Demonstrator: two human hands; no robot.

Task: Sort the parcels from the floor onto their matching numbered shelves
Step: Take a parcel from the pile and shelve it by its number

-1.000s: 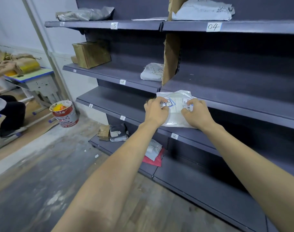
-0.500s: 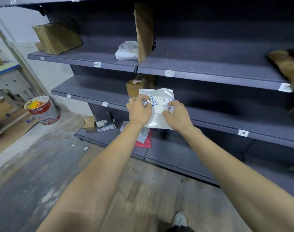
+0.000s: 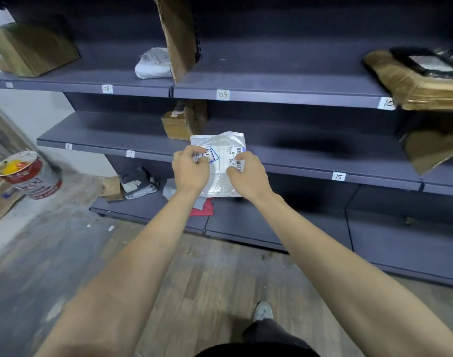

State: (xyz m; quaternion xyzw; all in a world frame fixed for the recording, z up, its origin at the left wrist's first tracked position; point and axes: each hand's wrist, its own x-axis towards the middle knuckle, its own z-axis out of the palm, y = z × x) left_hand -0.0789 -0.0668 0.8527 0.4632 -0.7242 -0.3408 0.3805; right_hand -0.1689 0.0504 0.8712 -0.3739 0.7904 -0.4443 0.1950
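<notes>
We have stepped back from the shelves [image 3: 271,86]; our left hand [image 3: 190,170] and right hand [image 3: 248,173] still pinch the parcel [image 3: 220,161], its shelf not yet found.

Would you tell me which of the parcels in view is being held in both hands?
The flat white plastic parcel, gripped by the left hand and right hand; all others lie on shelves.
</notes>
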